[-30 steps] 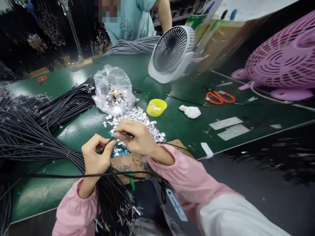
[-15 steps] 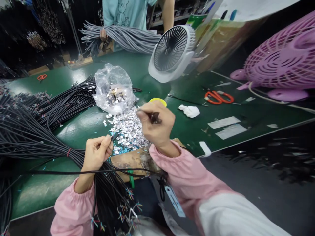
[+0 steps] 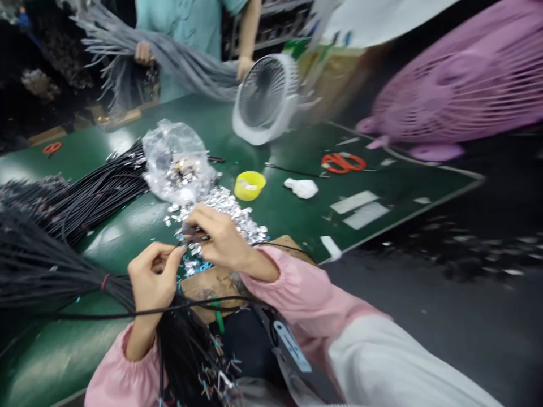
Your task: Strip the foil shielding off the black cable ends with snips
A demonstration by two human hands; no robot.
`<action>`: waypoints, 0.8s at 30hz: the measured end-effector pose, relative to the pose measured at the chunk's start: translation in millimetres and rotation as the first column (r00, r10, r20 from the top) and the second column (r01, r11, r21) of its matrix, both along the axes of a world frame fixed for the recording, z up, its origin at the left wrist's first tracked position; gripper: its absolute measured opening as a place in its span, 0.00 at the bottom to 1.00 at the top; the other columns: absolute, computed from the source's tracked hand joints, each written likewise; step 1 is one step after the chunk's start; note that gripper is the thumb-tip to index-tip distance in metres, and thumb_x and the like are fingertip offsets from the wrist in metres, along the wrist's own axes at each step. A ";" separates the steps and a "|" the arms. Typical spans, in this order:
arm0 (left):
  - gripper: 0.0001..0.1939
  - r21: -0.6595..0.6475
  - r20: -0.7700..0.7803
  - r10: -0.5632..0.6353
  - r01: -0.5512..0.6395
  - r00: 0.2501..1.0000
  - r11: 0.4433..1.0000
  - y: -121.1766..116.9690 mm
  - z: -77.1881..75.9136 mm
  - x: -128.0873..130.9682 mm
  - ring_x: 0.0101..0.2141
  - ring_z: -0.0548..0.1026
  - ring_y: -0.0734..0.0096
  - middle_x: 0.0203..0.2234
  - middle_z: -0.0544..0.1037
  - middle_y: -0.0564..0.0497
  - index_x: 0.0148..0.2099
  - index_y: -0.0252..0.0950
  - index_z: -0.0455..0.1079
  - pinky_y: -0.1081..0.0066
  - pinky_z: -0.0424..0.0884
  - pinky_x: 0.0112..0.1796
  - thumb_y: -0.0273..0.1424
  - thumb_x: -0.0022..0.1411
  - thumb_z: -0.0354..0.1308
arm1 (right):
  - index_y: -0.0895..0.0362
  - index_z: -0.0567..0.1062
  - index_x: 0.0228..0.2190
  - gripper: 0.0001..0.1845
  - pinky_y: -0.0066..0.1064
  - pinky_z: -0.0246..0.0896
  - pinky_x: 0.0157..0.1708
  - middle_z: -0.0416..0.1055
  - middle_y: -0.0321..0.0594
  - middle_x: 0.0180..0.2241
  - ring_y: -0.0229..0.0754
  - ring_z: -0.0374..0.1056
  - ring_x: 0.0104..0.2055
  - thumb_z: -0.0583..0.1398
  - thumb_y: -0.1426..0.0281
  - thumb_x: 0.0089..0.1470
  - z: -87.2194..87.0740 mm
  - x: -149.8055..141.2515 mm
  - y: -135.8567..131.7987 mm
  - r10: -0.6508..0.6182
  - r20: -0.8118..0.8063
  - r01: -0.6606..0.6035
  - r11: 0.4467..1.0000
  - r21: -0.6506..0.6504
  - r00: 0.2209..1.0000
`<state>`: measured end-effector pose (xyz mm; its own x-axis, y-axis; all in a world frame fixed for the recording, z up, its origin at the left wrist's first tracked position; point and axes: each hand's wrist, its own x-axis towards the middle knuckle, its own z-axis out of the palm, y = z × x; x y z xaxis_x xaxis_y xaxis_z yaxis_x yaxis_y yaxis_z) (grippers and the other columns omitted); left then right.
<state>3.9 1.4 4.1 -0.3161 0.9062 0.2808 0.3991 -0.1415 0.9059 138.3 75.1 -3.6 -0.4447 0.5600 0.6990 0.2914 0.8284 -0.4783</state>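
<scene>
My left hand [image 3: 153,280] is closed, thumb and fingertips pinching the dark end of a black cable. Close by, my right hand [image 3: 223,237] curls its fingers around a small dark thing, too blurred to name, at the cable end. A bundle of black cables [image 3: 182,345] with stripped coloured wire ends hangs below my left wrist. One long black cable [image 3: 102,315] crosses in front of that wrist. Beyond my right hand lies a heap of small silvery foil pieces [image 3: 250,223], with blue scraps along its near side.
A clear plastic bag [image 3: 173,135] of small pieces stands behind the heap. To its right are a yellow dish [image 3: 248,194], crumpled white tissue [image 3: 302,188] and orange-handled scissors [image 3: 343,163]. A white fan [image 3: 265,102] and pink fan [image 3: 441,96] stand farther back. Across the table, a person holds grey cables [image 3: 190,62].
My right hand has come left and down, from above the foil heap to the cable end at my left hand. The view has shifted, and the yellow dish is now uncovered.
</scene>
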 end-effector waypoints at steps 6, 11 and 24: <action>0.09 -0.078 -0.057 0.062 -0.067 0.996 0.995 -0.5 -2.2 -13.2 0.16 0.66 0.78 0.14 0.69 0.56 0.25 0.34 0.71 0.81 0.61 0.17 0.35 0.52 0.60 | 0.59 0.68 0.31 0.03 0.25 0.60 0.33 0.66 0.39 0.30 0.35 0.63 0.32 0.55 0.76 0.53 5.2 0.1 13.2 -0.082 -0.119 0.069 0.991 -0.111 0.989; 0.12 -0.068 -0.047 0.005 -0.008 0.999 0.998 1.3 3.5 -16.1 0.17 0.66 0.77 0.14 0.69 0.55 0.21 0.34 0.69 0.80 0.62 0.17 0.37 0.46 0.63 | 0.58 0.69 0.28 0.06 0.22 0.58 0.33 0.66 0.36 0.29 0.32 0.62 0.31 0.56 0.69 0.56 3.6 -3.8 11.9 0.242 -0.061 -0.249 0.956 -0.153 0.968; 0.10 0.072 -0.035 0.017 -0.014 0.999 0.997 7.9 -17.1 -4.5 0.17 0.62 0.80 0.14 0.65 0.57 0.20 0.34 0.64 0.80 0.58 0.18 0.29 0.47 0.61 | 0.60 0.68 0.20 0.14 0.26 0.45 0.19 0.59 0.34 0.19 0.32 0.52 0.20 0.53 0.73 0.56 -5.3 -5.6 -3.7 -0.035 -0.031 0.041 0.979 0.198 0.999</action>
